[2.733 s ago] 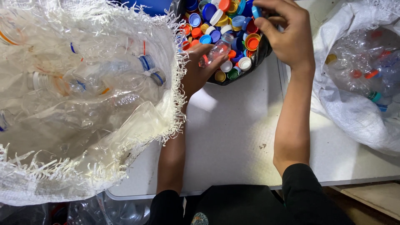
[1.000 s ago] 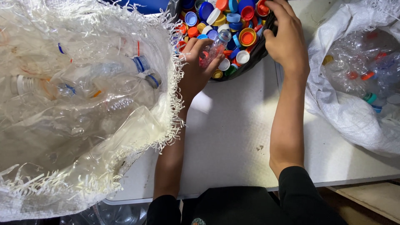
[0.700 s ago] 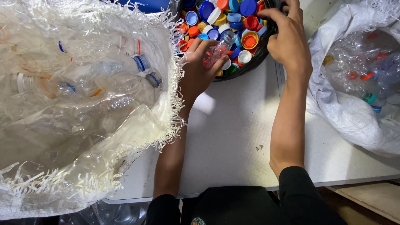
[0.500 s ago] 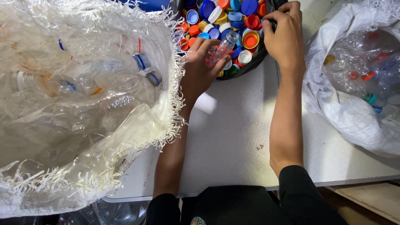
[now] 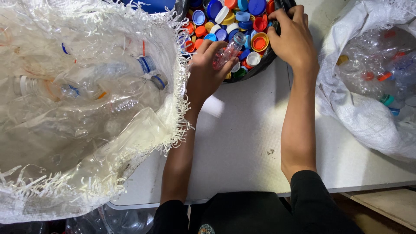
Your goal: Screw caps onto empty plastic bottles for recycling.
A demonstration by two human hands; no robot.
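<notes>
My left hand (image 5: 203, 71) grips a small clear plastic bottle (image 5: 229, 50) with no cap, its neck pointing up and to the right over a black container (image 5: 255, 71) full of coloured bottle caps (image 5: 242, 21). My right hand (image 5: 294, 37) rests on the container's right rim, fingers curled over the edge among the caps. Whether it holds a cap is hidden.
A large white woven sack (image 5: 86, 108) of clear empty bottles fills the left side. A second white sack (image 5: 372, 82) with capped bottles sits at the right. Both lie on a white table (image 5: 247, 143). More bottles lie below the table's front edge.
My right hand slid from among the caps to the container's right rim. The left hand still holds the bottle, which has tipped slightly toward the caps.
</notes>
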